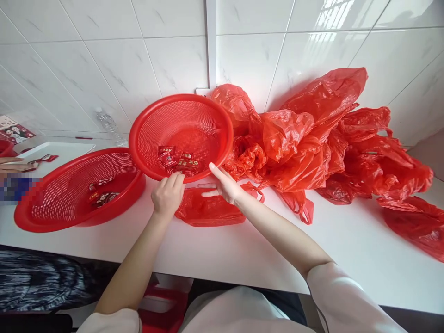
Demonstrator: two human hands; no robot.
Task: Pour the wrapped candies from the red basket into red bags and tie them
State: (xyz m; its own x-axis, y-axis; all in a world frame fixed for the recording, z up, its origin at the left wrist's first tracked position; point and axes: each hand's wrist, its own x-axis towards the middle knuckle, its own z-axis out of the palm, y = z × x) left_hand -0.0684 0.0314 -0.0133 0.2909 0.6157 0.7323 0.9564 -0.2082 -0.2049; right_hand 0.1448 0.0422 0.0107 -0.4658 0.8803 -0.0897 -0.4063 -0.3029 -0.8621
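Curled closed at the near rim of the tilted round basket (149, 162), your left hand (168, 196) has hold of its red plastic edge. Your right hand (224, 185) is open, thumb up at the rim to the right of that grip, fingers spread and straight just below; whether it bears any weight, you cannot tell from here.

Nearest you, below the round basket, lies the smooth white tabletop (222, 259). On it, just under the basket's near rim, is a flattened, crinkly, translucent red bag (211, 212).

The basket itself has fine mesh walls, and small glossy red packets (185, 163) lie low inside it. To its left, a wider red basket (45, 199) leans with its coarser perforated side showing, holding dark and red wrapped pieces (104, 196).

To the right of the round basket spreads a puffy, creased heap of thin red bags (294, 152). Farther off to its left are a shallow white tray (57, 150), another person's hand (15, 165) and a clear ribbed bottle (110, 126). Behind it all rises glossy, grey-veined white tile (176, 60).
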